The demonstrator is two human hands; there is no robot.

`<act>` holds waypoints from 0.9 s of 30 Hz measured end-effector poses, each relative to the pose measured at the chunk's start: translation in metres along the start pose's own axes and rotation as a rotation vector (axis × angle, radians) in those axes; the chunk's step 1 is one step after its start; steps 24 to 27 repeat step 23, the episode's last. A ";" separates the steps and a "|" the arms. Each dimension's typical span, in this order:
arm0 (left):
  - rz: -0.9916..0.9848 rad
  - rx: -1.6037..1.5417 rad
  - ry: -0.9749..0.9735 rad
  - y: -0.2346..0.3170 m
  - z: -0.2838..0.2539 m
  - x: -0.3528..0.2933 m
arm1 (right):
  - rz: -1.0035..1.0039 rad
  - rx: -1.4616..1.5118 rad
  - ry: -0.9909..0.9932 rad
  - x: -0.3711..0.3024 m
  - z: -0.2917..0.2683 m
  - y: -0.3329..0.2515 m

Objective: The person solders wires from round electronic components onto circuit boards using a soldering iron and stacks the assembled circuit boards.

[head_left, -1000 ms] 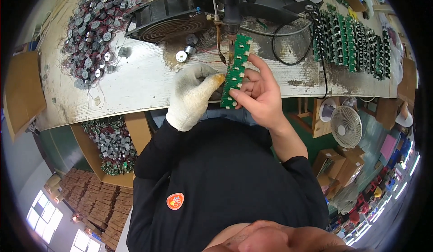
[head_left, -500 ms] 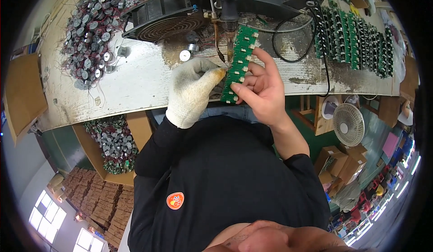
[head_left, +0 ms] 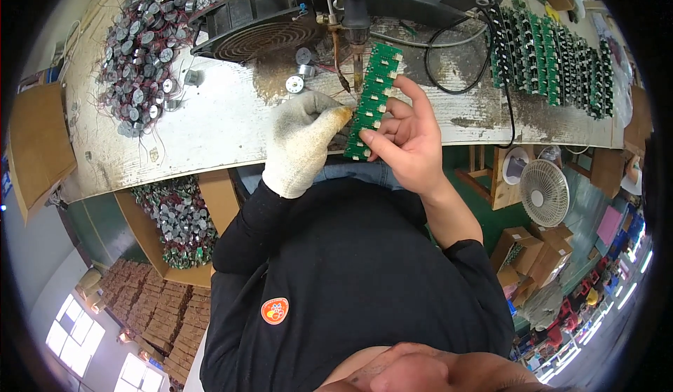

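Observation:
My right hand (head_left: 406,136), bare, holds a long green circuit board (head_left: 371,101) by its right edge, thumb on the face and fingers behind. White connectors line that edge of the board, which stands tilted with its top leaning right. My left hand (head_left: 301,136), in a white knitted glove with a stained fingertip, is closed in a pinch at the board's left edge. What sits in the pinch is too small to make out. Just above the fingers, a soldering iron (head_left: 358,69) points down beside the board, and a thin solder feed tube (head_left: 338,59) ends next to it.
Small round motors with red wires (head_left: 140,55) are heaped at the left; a few lie near the black fan (head_left: 263,38). Rows of green boards (head_left: 550,59) stand at the right. A black cable (head_left: 426,62) loops beside my right hand. A cardboard box of parts (head_left: 179,224) is below the table.
The board's upper end has shifted slightly right and down. My left hand has moved a touch to the right. Both grips stay the same.

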State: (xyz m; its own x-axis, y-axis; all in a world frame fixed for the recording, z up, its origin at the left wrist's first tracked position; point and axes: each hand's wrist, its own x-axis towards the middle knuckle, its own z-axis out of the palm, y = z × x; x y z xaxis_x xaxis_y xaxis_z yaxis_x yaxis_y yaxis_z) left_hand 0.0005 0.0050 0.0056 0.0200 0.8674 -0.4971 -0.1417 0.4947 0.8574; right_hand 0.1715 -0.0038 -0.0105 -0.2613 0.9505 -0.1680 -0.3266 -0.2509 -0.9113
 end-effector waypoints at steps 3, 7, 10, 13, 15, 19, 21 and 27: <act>-0.019 0.000 -0.007 0.000 -0.001 0.000 | 0.003 0.004 0.004 0.000 0.001 0.000; 0.008 -0.007 -0.020 0.004 -0.001 0.000 | 0.001 0.018 0.015 0.001 0.002 -0.003; 0.022 0.014 -0.029 0.008 0.000 0.002 | 0.004 0.014 0.021 0.003 0.004 -0.006; 0.060 0.071 -0.025 0.011 0.000 0.002 | -0.009 0.014 0.018 0.004 0.004 -0.008; 0.097 0.113 -0.019 0.010 0.000 0.001 | -0.009 0.013 0.019 0.003 0.004 -0.006; -0.043 -0.060 -0.009 0.008 0.002 -0.002 | 0.011 0.011 0.020 0.001 0.004 -0.002; -0.069 -0.059 -0.002 0.006 0.001 -0.002 | 0.011 0.014 0.024 0.000 0.004 -0.001; -0.051 -0.022 -0.007 0.001 -0.001 -0.001 | 0.011 0.018 0.026 -0.001 0.004 0.000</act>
